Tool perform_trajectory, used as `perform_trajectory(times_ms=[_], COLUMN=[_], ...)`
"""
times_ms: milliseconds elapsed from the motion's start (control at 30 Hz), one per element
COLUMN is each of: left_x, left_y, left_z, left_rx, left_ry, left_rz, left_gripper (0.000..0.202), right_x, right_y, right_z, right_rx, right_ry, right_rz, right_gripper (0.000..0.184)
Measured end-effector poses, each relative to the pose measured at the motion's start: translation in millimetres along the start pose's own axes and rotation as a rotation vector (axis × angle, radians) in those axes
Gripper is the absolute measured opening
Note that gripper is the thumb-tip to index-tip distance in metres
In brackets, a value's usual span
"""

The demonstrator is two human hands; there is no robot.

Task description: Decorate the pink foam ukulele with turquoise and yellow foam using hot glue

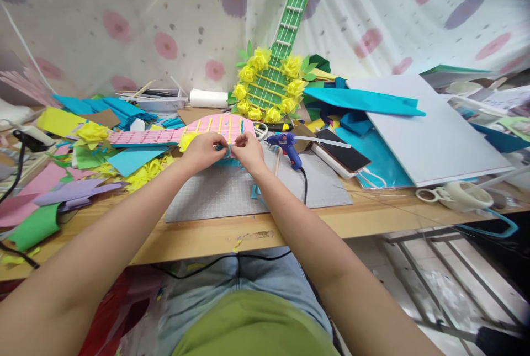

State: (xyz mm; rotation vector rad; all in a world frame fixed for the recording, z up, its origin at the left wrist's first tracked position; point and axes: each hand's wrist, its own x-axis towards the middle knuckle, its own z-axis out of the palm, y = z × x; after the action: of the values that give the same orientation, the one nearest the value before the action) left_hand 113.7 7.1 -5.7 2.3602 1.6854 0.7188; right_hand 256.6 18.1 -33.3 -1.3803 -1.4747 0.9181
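Observation:
A pink paper guitar (223, 122) with yellow strips across its body lies on the table, its neck pointing left. Over the near edge of its body, my left hand (206, 150) and my right hand (248, 153) almost meet. Fingers of both hands are pinched around something small and bluish, too small to name. One yellow paper flower (187, 141) sits on the guitar beside my left hand. To the right of my right hand, a blue glue gun (290, 148) with a white glue stick in its back rests on the grey cutting mat (215, 201).
Behind stands a green paper guitar (265, 86) ringed with yellow flowers. Coloured paper scraps (78, 193) cover the left side. A phone (343, 149) on a white block, a large white board (439, 141) and a tape roll (467, 196) lie right. A cable hangs below the table's front edge (207, 243).

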Motion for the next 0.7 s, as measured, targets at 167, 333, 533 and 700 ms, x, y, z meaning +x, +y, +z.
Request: perform_trajectory(times_ms=[167, 333, 533, 700], left_x=[0.9, 0.0, -0.6, -0.1], left_y=[0.5, 0.8, 0.9, -0.4], left_z=[-1.4, -2.5, -2.7, -1.9], left_rx=[0.023, 0.031, 0.025, 0.01], left_ry=[-0.006, -0.003, -0.002, -0.003], left_rz=[0.012, 0.008, 0.004, 0.007], left_gripper=[0.023, 0.023, 0.022, 0.022], right_x=[-0.4, 0.1, 0.1, -0.7], right_y=[-3.6, -5.3, -3.3, -4.0], right_z=[-1.6, -2.5, 0.2, -0.7], right_rx=[-0.035, -0.068, -0.046, -0.024], right_ry=[0.002, 0.018, -0.002, 0.002], right_rz=[0.012, -0.004, -0.008, -0.013], right_gripper=[0.016, 0.016, 0.017, 0.017])
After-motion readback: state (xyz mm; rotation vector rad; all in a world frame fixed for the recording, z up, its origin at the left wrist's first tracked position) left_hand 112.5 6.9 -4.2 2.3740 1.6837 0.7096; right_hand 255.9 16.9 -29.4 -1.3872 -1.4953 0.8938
